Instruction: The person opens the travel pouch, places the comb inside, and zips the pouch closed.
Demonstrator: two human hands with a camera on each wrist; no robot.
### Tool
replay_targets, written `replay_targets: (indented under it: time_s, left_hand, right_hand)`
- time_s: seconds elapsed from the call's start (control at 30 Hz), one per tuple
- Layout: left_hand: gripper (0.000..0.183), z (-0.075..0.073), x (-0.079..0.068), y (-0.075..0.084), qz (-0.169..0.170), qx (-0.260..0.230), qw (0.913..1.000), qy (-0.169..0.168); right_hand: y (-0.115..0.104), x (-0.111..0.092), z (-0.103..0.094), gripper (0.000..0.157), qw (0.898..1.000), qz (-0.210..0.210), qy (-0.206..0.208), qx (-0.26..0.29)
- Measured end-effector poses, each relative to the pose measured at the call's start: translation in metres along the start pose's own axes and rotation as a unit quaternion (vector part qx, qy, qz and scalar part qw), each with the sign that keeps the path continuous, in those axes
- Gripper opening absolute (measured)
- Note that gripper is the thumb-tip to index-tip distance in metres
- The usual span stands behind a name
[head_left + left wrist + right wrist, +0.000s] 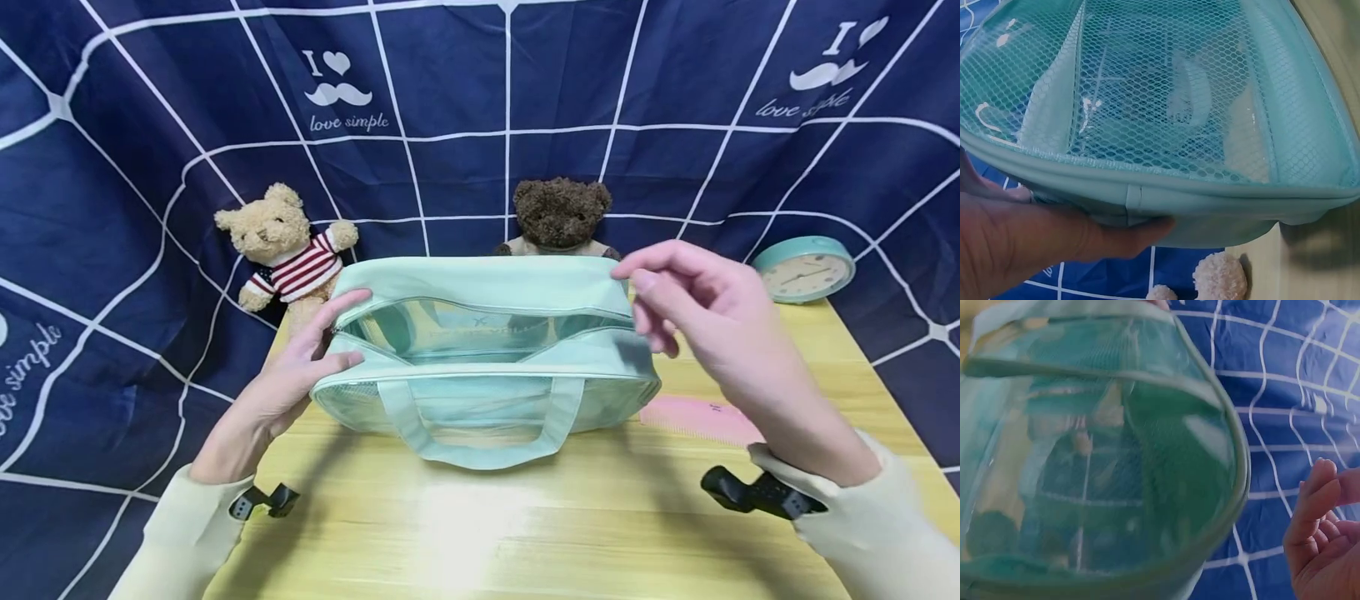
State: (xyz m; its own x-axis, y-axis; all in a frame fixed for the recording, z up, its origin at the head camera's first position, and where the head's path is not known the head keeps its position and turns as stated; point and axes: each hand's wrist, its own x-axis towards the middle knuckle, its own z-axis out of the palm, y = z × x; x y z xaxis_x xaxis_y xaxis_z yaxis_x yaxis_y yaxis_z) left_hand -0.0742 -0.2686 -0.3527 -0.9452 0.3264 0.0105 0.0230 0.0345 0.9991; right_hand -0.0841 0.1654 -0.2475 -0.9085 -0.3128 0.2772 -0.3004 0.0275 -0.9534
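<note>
A mint-green clear travel wash bag [480,283] stands on the table, its top zip undone and its front strap handle [480,454] hanging down. My left hand [288,367] holds the bag's left end, thumb on the front side of the zip and fingers on the back side. In the left wrist view that thumb [1129,237] lies along the piped edge, below a mesh panel [1147,106]. My right hand [705,304] is at the bag's right end, fingers loosely bent and holding nothing. The right wrist view shows a gap between this hand [1325,544] and the bag's clear side [1104,487].
A pink comb [697,417] lies on the wooden table [480,533] right of the bag. Behind stand a tan teddy bear [270,229] in a striped top and a dark brown bear [562,212]. A green round clock [806,267] is at the back right, before a blue grid cloth [562,83].
</note>
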Motion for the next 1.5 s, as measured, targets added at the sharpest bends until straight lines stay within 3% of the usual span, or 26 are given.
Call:
replay_targets:
  time_s: [0.2,0.33,0.53,0.7,0.77,0.83,0.93,0.97,1.03,1.13,1.23,1.5]
  left_hand:
    - [0.089,-0.004,0.0,-0.005,0.019,0.011,0.9989,-0.04]
    - [0.089,-0.005,0.002,-0.011,0.022,-0.006,0.9989,-0.042]
    - [0.087,-0.007,0.002,-0.017,0.025,-0.012,0.9992,-0.027]
    - [0.085,-0.005,-0.001,-0.014,0.016,-0.012,0.9998,-0.01]
    - [0.084,-0.003,-0.002,-0.012,0.009,-0.016,0.9998,-0.005]
    - [0.084,-0.002,-0.002,-0.011,0.005,-0.02,0.9998,-0.002]
    - [0.084,-0.001,-0.002,-0.009,0.002,-0.027,0.9996,-0.006]
    - [0.085,-0.002,-0.001,-0.009,0.002,-0.028,0.9996,-0.008]
    - [0.085,-0.002,-0.001,-0.01,0.003,-0.026,0.9996,-0.013]
    - [0.087,-0.002,0.0,-0.011,0.004,-0.021,0.9996,-0.019]
    - [0.09,-0.003,0.0,-0.011,0.005,-0.015,0.9996,-0.023]
    - [0.094,-0.004,0.003,-0.009,-0.006,-0.022,0.9994,-0.028]
  right_hand:
    - [0.034,-0.014,-0.041,0.017,0.993,-0.037,0.057,0.093]
    - [0.067,-0.024,-0.071,0.021,0.977,-0.075,0.082,0.18]
    - [0.128,-0.043,-0.108,0.036,0.946,-0.128,0.077,0.287]
    - [0.168,-0.059,-0.132,0.04,0.928,-0.11,0.06,0.35]
    - [0.181,-0.066,-0.141,0.041,0.927,-0.099,0.044,0.358]
    - [0.19,-0.075,-0.15,0.042,0.947,-0.081,0.041,0.309]
    - [0.201,-0.092,-0.164,0.044,0.982,-0.042,0.046,0.178]
    - [0.205,-0.098,-0.169,0.046,0.991,-0.024,0.047,0.126]
    - [0.213,-0.109,-0.178,0.053,0.998,0.011,0.042,0.036]
    - [0.226,-0.124,-0.192,0.065,0.994,0.054,0.025,-0.089]
    - [0.235,-0.135,-0.203,0.072,0.978,0.085,0.008,-0.188]
    - [0.237,-0.15,-0.22,0.08,0.952,0.135,-0.038,-0.274]
